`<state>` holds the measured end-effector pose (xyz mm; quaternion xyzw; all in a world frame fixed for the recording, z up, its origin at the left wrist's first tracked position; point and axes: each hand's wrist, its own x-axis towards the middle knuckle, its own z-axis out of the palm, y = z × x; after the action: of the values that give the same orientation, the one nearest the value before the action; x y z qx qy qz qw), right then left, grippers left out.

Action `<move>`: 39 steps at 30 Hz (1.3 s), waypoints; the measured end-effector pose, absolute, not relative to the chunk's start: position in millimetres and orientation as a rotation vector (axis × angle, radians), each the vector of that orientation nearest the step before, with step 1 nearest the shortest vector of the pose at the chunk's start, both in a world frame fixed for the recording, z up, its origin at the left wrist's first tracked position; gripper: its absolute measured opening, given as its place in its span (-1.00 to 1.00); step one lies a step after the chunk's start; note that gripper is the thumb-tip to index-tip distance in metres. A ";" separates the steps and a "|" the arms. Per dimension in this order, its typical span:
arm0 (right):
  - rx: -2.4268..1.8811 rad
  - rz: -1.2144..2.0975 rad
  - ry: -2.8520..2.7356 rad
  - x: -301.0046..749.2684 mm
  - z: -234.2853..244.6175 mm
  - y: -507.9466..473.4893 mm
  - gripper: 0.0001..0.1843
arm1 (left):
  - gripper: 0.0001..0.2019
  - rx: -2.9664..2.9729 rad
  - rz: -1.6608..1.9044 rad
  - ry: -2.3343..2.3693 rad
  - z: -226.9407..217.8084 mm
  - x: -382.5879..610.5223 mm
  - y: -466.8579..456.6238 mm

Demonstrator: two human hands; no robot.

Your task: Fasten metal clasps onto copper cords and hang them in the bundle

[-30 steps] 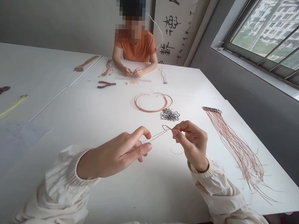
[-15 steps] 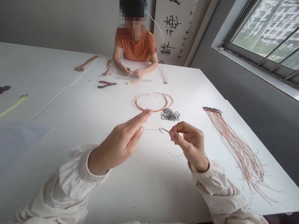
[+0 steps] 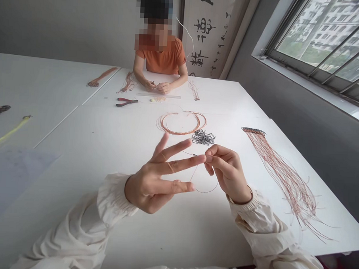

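Note:
My right hand (image 3: 225, 168) pinches a small dark fish hook (image 3: 194, 154) with thumb and forefinger; most of the hook is hidden by the fingertips. Thin copper-coloured line (image 3: 205, 192) hangs in a curve below that pinch. My left hand (image 3: 162, 177) has its fingers spread wide, and a strand of the line crosses over two of them. One left fingertip reaches the right hand's pinch. Just beyond the hands lies a pile of dark hooks (image 3: 203, 138), beside a loose coil of copper-coloured line (image 3: 179, 132).
At the right, a bundle of hooks tied to long lines (image 3: 279, 170) lies along the table edge. Red-handled pliers (image 3: 126, 102) and a clear ruler (image 3: 159, 96) lie farther back, near a co-worker in orange (image 3: 163, 60). A clear plastic sheet (image 3: 19, 179) is at the left.
My left hand has turned and its fingers have fanned apart, moving right up to the right hand, with line now across them. The right hand keeps its pinch in nearly the same place.

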<state>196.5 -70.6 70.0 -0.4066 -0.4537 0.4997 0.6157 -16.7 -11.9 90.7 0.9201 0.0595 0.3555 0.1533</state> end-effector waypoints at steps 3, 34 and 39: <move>-0.900 1.244 -0.976 198.2 70.3 -67.9 -0.89 | -0.80 2.437 0.922 0.106 100.0 -19.2 -20.5; -0.986 1.180 -1.141 200.6 68.8 -68.6 -0.87 | -0.74 2.882 0.729 0.432 126.1 -35.9 -23.7; -1.054 1.112 -1.191 199.6 70.4 -69.9 -0.85 | -0.68 2.817 0.950 0.406 124.0 -35.3 -23.6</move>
<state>199.6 -69.9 70.4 -0.4482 -0.5063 0.4729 0.5650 -35.3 -23.6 124.0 0.9365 0.1349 0.3159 0.0706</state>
